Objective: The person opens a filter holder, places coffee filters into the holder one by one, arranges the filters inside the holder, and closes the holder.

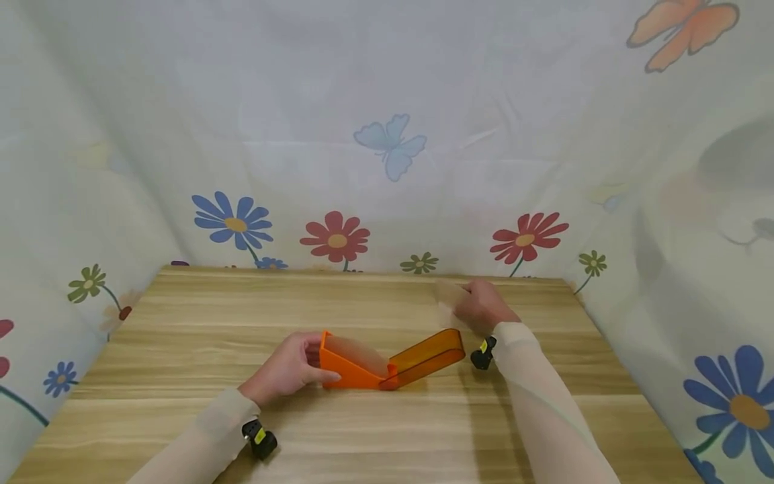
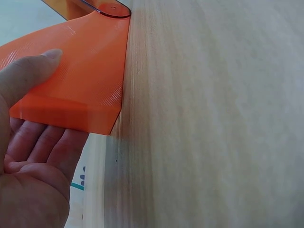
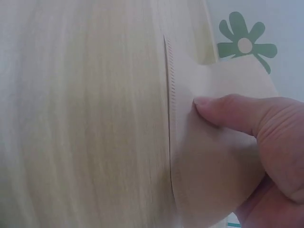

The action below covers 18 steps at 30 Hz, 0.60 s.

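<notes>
My left hand (image 1: 289, 365) grips the left end of an orange filter paper holder (image 1: 347, 368), thumb on its near side and fingers behind. The holder rests on the table with its see-through amber lid (image 1: 428, 355) swung out to the right. Tan papers (image 1: 358, 353) show inside its open top. Farther back and to the right, my right hand (image 1: 484, 306) pinches a tan coffee filter paper (image 3: 213, 156) above the table. A crimped seam runs along one edge of that paper in the right wrist view. The fingers behind the paper are partly hidden.
The wood-grain table (image 1: 242, 302) ends at a back edge against a white curtain (image 1: 387, 81) printed with flowers and butterflies. Curtain also hangs along both sides. A small black camera is strapped to each wrist.
</notes>
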Tool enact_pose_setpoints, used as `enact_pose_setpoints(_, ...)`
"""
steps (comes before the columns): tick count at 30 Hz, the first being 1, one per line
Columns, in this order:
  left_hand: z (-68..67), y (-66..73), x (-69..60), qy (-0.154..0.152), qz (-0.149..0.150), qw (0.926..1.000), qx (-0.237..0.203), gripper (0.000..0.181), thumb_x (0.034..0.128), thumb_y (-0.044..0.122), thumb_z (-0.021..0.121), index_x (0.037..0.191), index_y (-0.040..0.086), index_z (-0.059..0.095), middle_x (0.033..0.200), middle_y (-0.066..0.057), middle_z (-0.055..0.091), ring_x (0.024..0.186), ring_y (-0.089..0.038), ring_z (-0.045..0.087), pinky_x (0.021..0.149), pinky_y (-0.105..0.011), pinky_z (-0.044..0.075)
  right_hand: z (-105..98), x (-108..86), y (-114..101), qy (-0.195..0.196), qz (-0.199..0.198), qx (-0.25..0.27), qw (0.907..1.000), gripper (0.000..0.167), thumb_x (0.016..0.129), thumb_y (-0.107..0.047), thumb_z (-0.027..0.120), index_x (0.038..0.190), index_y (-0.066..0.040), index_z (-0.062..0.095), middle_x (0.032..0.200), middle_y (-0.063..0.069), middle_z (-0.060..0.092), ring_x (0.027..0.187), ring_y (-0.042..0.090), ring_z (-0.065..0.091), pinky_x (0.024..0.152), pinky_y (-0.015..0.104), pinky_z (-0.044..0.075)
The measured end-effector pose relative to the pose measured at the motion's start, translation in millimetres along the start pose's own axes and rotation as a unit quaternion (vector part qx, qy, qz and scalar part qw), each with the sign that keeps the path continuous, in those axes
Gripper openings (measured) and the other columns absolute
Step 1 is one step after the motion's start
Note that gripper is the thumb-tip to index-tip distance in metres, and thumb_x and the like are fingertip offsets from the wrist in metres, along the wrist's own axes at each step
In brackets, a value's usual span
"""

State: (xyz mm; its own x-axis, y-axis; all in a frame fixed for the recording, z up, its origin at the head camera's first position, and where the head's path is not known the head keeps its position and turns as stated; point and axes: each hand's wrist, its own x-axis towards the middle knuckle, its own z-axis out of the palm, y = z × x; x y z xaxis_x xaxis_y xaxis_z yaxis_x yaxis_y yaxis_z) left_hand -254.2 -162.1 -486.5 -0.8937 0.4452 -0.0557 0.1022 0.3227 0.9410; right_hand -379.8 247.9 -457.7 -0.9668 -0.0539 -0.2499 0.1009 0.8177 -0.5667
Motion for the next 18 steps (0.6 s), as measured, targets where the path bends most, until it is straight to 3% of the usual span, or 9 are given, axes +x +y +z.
enact_pose_setpoints(7, 0.4, 0.7, 0.4, -0.001, 0.002, 1.0000, 0.002, 0.050, 0.0792, 0.031, 0.090, 0.122, 0.015, 0.069, 0.113, -0.003, 0.076, 0.098, -0.019, 0.072, 0.085, -0.027, 0.060, -8, -3.4, 2, -0.008, -0.085, -0.016, 0.9962, 0.014, 0.092, -0.022, 0.077, 0.094, -0.008, 0.075, 0.082, 0.006, 0.066, 0.070, 0.021, 0.057, 0.062, 0.029, 0.048)
enact_pose_setpoints(12, 0.2, 0.8, 0.2, 0.001, 0.001, 1.0000, -0.001, 0.049, 0.0794, 0.029, 0.090, 0.122, 0.015, 0.069, 0.113, -0.003, 0.076, 0.098, -0.020, 0.072, 0.087, -0.030, 0.061, -13, -9.3, -4, -0.015, -0.134, -0.019, 0.9907, 0.036, 0.091, -0.029, 0.079, 0.069, -0.008, 0.060, 0.062, -0.003, 0.042, 0.057, 0.016, 0.042, 0.055, 0.027, 0.033)
enact_pose_setpoints(18, 1.0, -0.3, 0.3, -0.001, 0.001, 1.0000, -0.003, 0.049, 0.0800, 0.029, 0.089, 0.123, 0.014, 0.069, 0.114, -0.003, 0.076, 0.099, -0.019, 0.072, 0.090, -0.033, 0.061, -19, -23.1, -20, -0.018, -0.172, -0.015, 0.9848, 0.049, 0.090, -0.032, 0.080, 0.062, -0.011, 0.045, 0.057, -0.006, 0.030, 0.052, 0.015, 0.032, 0.053, 0.027, 0.028)
